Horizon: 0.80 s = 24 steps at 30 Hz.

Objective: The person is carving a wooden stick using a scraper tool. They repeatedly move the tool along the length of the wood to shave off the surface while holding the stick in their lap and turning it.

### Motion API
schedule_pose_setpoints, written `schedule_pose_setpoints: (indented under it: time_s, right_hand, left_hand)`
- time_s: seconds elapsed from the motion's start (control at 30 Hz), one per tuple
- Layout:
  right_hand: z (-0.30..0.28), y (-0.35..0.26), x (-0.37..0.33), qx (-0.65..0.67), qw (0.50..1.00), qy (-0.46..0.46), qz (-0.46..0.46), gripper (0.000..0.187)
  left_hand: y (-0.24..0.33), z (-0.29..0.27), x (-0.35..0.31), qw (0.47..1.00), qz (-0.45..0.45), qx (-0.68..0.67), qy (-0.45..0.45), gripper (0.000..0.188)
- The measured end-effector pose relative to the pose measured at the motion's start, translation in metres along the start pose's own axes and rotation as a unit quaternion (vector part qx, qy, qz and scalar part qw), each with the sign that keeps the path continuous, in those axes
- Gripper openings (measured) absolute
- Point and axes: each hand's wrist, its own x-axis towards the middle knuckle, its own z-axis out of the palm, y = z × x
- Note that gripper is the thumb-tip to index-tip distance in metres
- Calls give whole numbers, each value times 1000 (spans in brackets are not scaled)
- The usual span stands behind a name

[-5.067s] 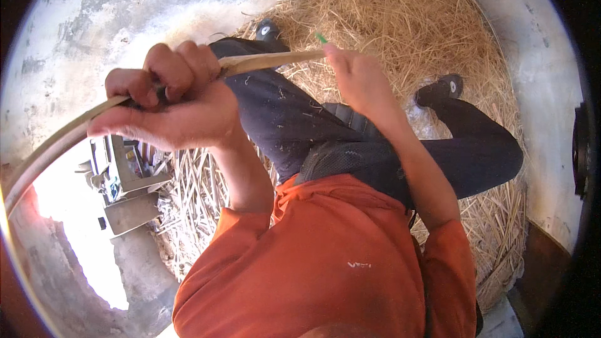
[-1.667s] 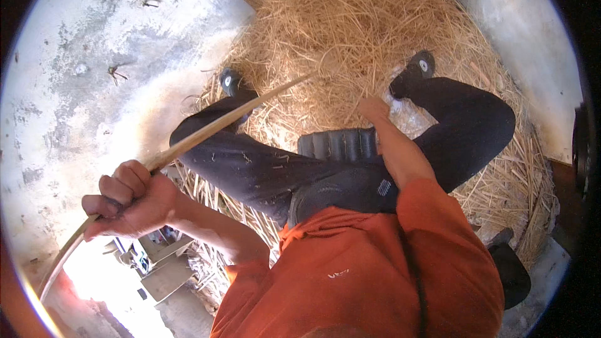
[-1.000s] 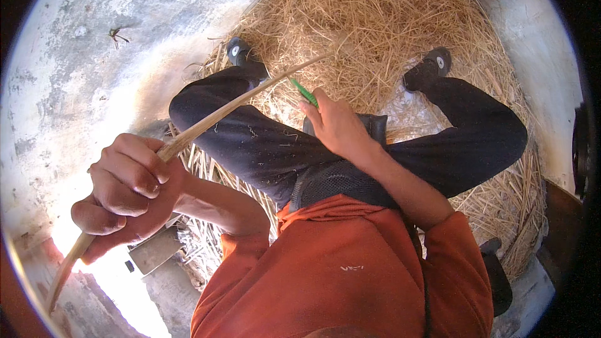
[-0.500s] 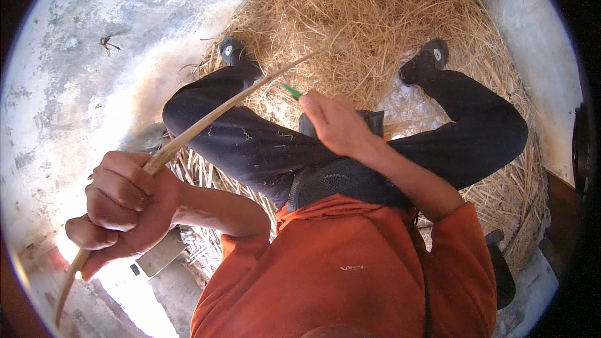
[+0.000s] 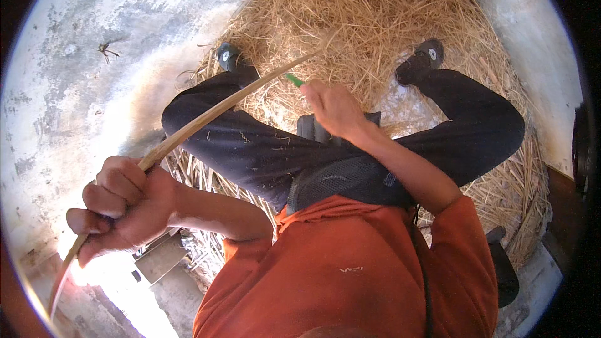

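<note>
My left hand (image 5: 125, 206) is closed round a long, pale, bent cane strip (image 5: 206, 117), possibly bamboo. One end curves down below the fist at the lower left. The other slants up to the right over my left thigh and thins to a tip above the straw. My right hand (image 5: 338, 111) is closed, in front of my lap, on a slim green object (image 5: 293, 79). Only its green end shows, close beside the strip near its far end; whether they touch is unclear. The rest is hidden in my fingers, so its kind cannot be told.
I sit with legs bent apart, dark shoes (image 5: 421, 61) on a floor strewn with dry straw (image 5: 363, 9). A worn whitish wall (image 5: 56, 87) curves round the left. More straw and cane bits (image 5: 501, 213) lie at my right. A dark pouch (image 5: 313, 126) is by my lap.
My right hand with the green object has shifted slightly forward, bringing the green end nearer the strip. My left fist has moved a little to the left, still gripping the strip.
</note>
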Motion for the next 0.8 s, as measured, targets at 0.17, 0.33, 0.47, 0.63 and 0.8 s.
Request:
schedule_pose_setpoints:
  time_s: [0.17,0.33,0.47,0.63,0.8]
  right_hand:
    - [34,33,10,22,998,55,-26,44]
    - [6,37,16,-2,997,10,73,46]
    - [-19,-37,-6,123,992,-9,-29,52]
    - [5,-27,-1,43,999,-29,3,57]
    - [9,38,18,-9,999,13,48,57]
  left_hand:
    - [-1,4,4,994,22,89,55,48]
    - [2,6,-1,997,20,66,28,48]
    - [-1,0,-1,1000,11,-10,-19,48]
    - [-2,-6,2,999,22,-5,-30,47]
    - [-2,-1,2,998,35,41,29,46]
